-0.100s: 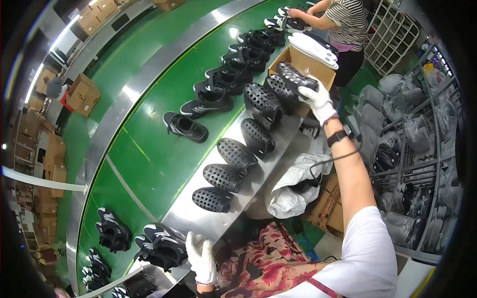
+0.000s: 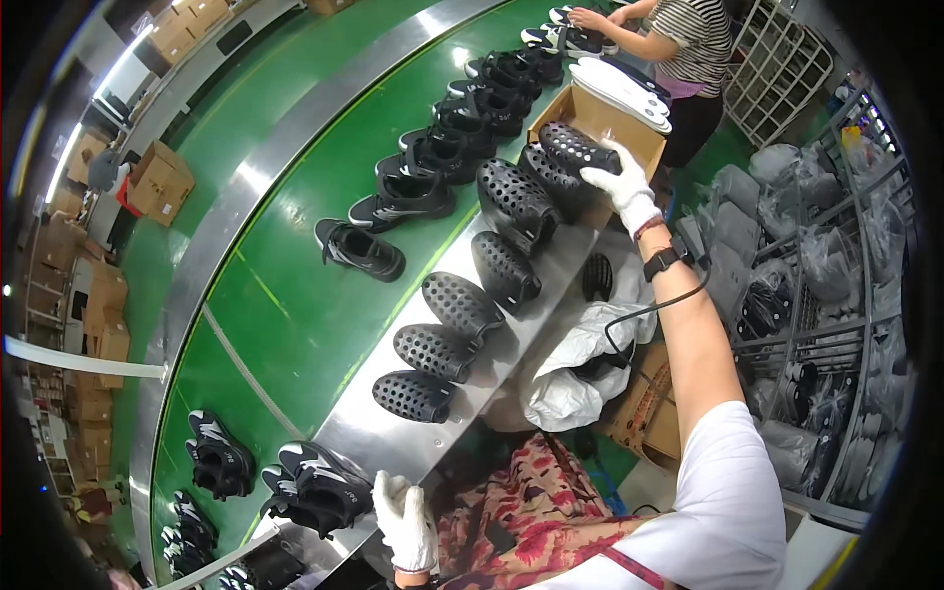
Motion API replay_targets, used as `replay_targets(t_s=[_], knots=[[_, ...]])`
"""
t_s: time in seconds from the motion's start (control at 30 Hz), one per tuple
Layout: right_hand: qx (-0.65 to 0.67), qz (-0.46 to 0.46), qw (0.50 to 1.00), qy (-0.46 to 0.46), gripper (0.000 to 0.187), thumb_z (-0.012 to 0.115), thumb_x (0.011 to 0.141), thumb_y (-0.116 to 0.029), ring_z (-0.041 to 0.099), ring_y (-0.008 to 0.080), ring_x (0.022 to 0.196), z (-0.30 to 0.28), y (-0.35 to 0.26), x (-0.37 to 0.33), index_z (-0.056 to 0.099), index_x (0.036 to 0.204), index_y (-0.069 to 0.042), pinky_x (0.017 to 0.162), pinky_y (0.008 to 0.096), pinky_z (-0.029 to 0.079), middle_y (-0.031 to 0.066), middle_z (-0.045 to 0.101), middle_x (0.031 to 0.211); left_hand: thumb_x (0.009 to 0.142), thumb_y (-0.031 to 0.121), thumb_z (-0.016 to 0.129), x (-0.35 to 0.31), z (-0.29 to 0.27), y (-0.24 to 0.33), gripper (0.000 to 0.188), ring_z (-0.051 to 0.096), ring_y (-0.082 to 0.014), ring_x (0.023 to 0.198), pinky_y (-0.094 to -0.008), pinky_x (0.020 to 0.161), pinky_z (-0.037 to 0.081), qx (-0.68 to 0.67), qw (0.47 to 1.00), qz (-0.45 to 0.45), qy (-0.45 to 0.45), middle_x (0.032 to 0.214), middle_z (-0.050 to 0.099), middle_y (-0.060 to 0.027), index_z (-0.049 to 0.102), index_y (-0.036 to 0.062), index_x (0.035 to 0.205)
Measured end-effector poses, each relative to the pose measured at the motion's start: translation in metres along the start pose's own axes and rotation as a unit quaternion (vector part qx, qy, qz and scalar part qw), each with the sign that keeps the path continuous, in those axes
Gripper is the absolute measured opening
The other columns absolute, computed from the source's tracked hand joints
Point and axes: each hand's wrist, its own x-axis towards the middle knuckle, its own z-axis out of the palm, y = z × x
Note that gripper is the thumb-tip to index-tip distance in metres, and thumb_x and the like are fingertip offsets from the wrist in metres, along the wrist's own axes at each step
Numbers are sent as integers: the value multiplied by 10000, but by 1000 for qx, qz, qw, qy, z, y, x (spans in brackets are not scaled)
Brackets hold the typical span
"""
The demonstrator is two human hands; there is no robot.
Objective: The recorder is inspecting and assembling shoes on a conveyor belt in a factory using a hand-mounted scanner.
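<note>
- Right hand (image 2: 621, 184), gloved: fingers closed on the right end of a black holed insert (image 2: 578, 147), at the ledge's far end, near a cardboard box (image 2: 639, 147).
- Left hand (image 2: 405, 523), gloved: fingers loosely bent, partly spread, nothing visibly held, just right of black shoes (image 2: 317, 492).
- Other inserts (image 2: 433, 351) line the metal ledge (image 2: 391, 439) between the hands.

Right hand (image 2: 626, 189) gripping perforated form (image 2: 575, 147); left hand (image 2: 405, 523) beside shoes (image 2: 324, 484).

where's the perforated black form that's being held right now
In the head view, the perforated black form is near the top, right of centre, in the fingers of the right hand, overlapping the open cardboard box.
</note>
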Motion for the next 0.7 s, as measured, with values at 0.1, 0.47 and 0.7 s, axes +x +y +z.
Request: replay_targets(t_s=[0.1, 0.47, 0.7], knots=[[-89, -43, 995, -8, 769, 883, 726, -204, 598, 241, 1187, -4, 12, 14, 544, 1397, -46, 1043, 348, 466, 142, 620, 1303, 943, 63, 628, -1, 2, -14, 613, 578, -207, 1088, -334, 936, 492, 34, 999, -8, -3, 1265, 570, -166, 367, 2, 1495], [-406, -49, 908, -92, 929, 821, 727, -469, 502, 358, 1337, -32, 3, 14, 458, 1486, -76, 1127, 417, 388, 227, 525, 1440, 941, 27, 638, 6, 10, -26, 613, 565, -191, 1070, -321, 939, 485, 57, 998, -10, -31, 1235, 570, -148, 372, 2, 1493], [-271, -126, 945, 131, 229, 687, 904, -194, 700, 309, 1000, -96, 77, -54, 684, 1090, -61, 877, 381, 552, 157, 723, 1052, 957, 54, 638, -5, 23, -17, 535, 575, -170, 1055, -298, 935, 489, 81, 996, -34, -17, 1195, 593, -123, 434, -21, 1446]])
